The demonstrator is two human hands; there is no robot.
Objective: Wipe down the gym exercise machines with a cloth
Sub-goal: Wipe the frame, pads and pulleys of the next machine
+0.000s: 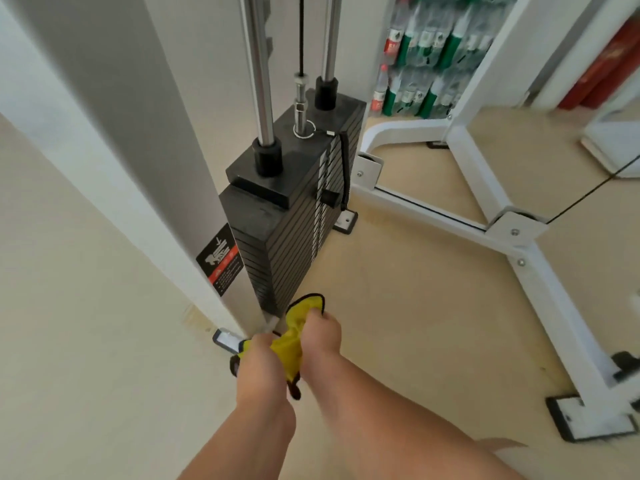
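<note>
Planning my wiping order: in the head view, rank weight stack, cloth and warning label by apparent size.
1. weight stack
2. cloth and warning label: unranked, since the cloth is bunched and nearer.

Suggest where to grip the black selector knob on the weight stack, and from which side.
Pinch the black knob itself, coming in from the open floor on the weight stack's right. It juts roughly level out of the labelled face; the white post blocks the other side. Avoid the black cord hanging beside it.
</note>
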